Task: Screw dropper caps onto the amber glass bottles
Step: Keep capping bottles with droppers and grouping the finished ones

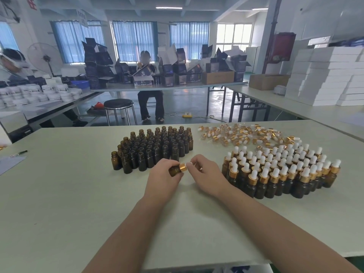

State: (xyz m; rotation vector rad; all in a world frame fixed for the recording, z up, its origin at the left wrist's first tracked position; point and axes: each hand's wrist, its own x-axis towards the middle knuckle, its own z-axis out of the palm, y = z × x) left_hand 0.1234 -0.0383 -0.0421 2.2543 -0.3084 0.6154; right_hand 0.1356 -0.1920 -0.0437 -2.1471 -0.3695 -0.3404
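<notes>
My left hand (164,175) grips an amber glass bottle (175,171) tilted on its side above the table. A gold dropper cap (183,167) sits on the bottle's neck, its white bulb pointing right. My right hand (204,174) pinches the cap's bulb end with its fingertips. Several uncapped amber bottles (155,146) stand in a cluster behind my hands. To the right stands a group of capped bottles (281,170) with white bulbs. Loose dropper caps (242,134) lie in a heap at the far right of the table.
The pale table (69,194) reaches to its front edge near me. A pen (18,153) and a sheet of paper (9,163) lie at the left. Beyond are a stool (119,110), other tables with boxes, and a seated person.
</notes>
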